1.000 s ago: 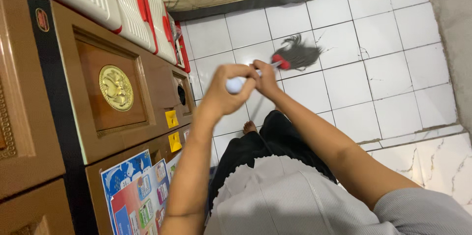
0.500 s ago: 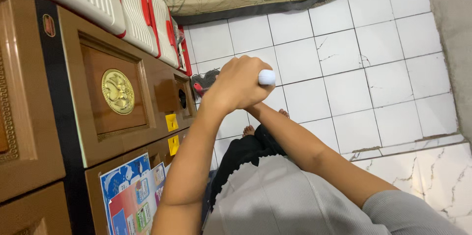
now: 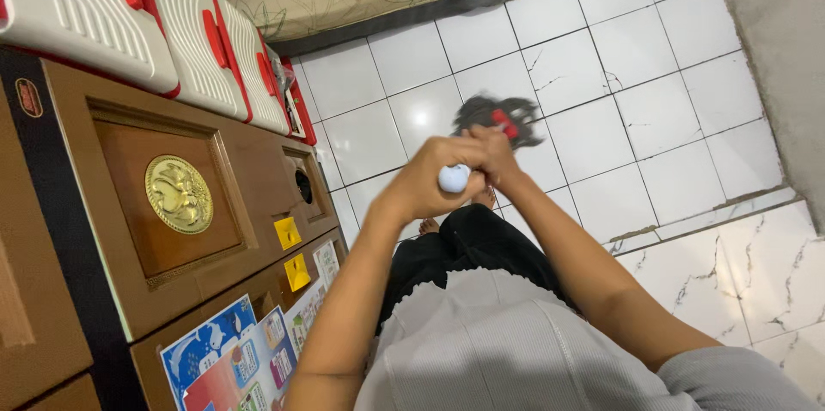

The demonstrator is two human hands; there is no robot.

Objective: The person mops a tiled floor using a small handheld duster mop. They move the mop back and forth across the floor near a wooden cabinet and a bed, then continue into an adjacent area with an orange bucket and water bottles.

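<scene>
Bright, even indoor light. Glare patch on glossy white floor tiles [image 3: 425, 114] mid-frame. Mop head [image 3: 498, 119] motion-blurred; hands slightly soft. Shadows faint. Mild wide-angle stretch at edges.

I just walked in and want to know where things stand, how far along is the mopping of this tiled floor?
Done: hard to judge; the white tiles show no clear wet or dry patches. In hand: left hand and right hand both grip the white-tipped mop handle, with the dark mop head on the tiles ahead of the bare feet. Left: cannot tell how much floor remains.
</scene>
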